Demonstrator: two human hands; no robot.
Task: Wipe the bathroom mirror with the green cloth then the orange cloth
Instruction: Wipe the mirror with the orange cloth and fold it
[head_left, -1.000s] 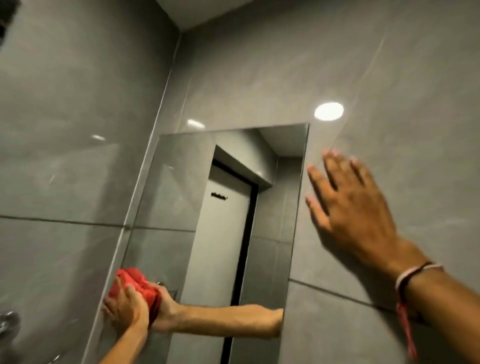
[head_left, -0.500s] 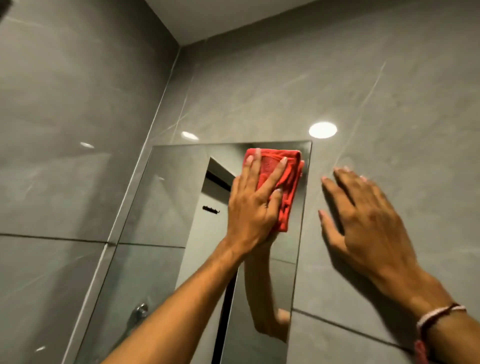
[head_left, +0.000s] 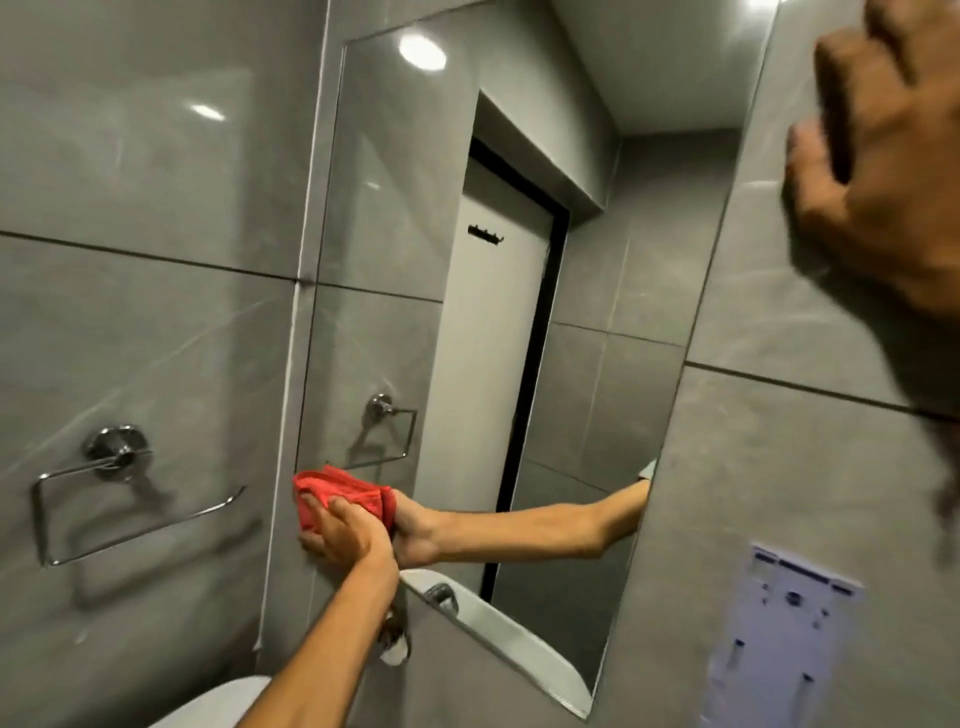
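Left grip (head_left: 343, 530) presses orange cloth (head_left: 337, 493) on mirror (head_left: 519, 312); right grip (head_left: 883, 171) spread, blurred, cropped.

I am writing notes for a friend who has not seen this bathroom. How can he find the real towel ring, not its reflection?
Start at the mirror on the grey tiled wall. The towel ring hangs on the side wall left of it, level with the left hand pressing the orange cloth. It is the larger, nearer chrome ring; its twin lies inside the glass.
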